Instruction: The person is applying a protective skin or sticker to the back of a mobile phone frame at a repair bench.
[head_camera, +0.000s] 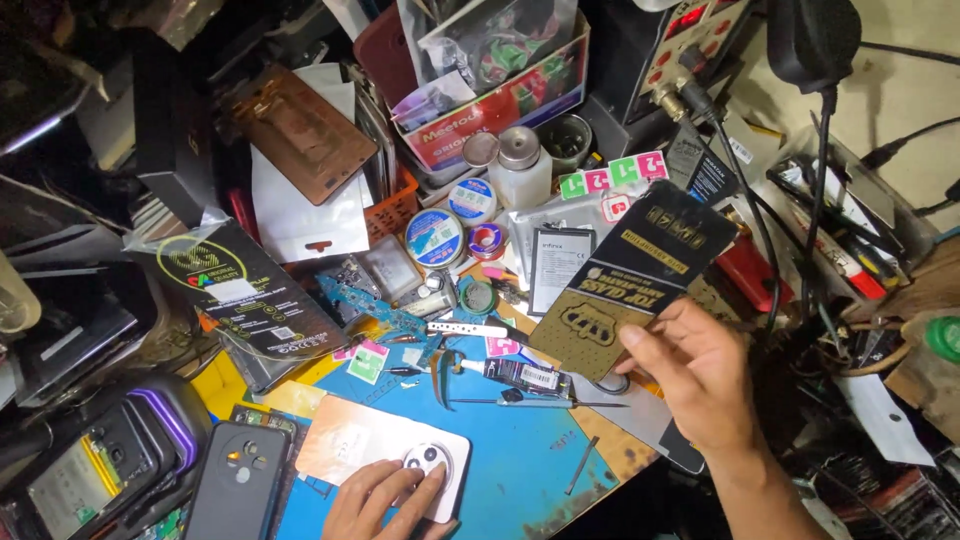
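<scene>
Right, we're over a crowded repair bench (520, 470) with a blue mat, dim room, clutter banked up at the far edge. The right hand (700, 375) is lifted above the bench's right side, thumb and fingers pinched on a flat black-and-gold packet (635, 285), held tilted. The left hand (385, 500) is down at the near edge, fingers spread flat on a phone (375, 450) lying back-up, pale peach with a round camera ring; the wrist is cut off by the frame. Just left of it lies a dark phone (235, 480), partly cut off too. Tweezers (530, 402) rest mid-mat. Towards the far edge stands a red-and-white carton (500, 105) stuffed with bags, a white bottle (520, 170) in front, small green and pink tags (612, 172) beside it. Top right, a black cable (815, 200) hangs down; the gear behind it is too dark to make out.
</scene>
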